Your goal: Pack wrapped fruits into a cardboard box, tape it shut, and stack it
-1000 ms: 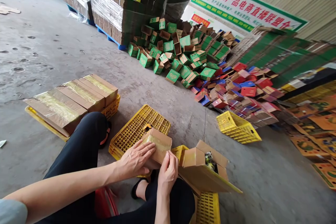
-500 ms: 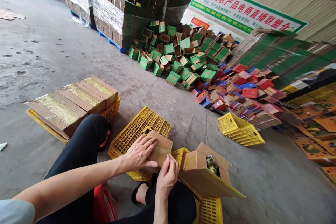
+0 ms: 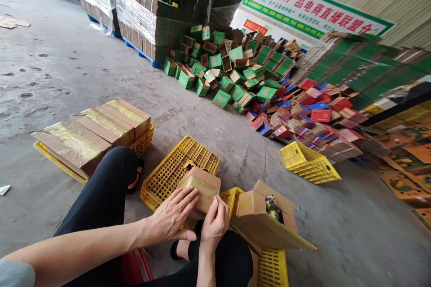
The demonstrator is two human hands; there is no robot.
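A small cardboard box [image 3: 203, 176] stands in front of me, with a strip of yellowish clear packing tape [image 3: 206, 191] across its top. My left hand [image 3: 177, 215] lies flat against the box's near left side, fingers stretched out. At the near right edge, my right hand [image 3: 215, 222] pinches the end of the tape strip between thumb and fingers. An orange and black tape dispenser [image 3: 190, 164] is partly hidden behind the box. Under these is an upturned yellow plastic crate [image 3: 168, 169].
To the right, an open carton [image 3: 251, 204] holding dark and yellowish contents tilts on another crate [image 3: 272, 267]. Taped cartons [image 3: 101, 128] fill a crate on the left. A yellow crate [image 3: 308, 161] lies ahead, before heaped green boxes [image 3: 220, 97] and red and blue boxes [image 3: 319, 115].
My left hand has slid back toward me and down along the box, uncovering more of its taped top. The right hand stays pinched at the same edge.
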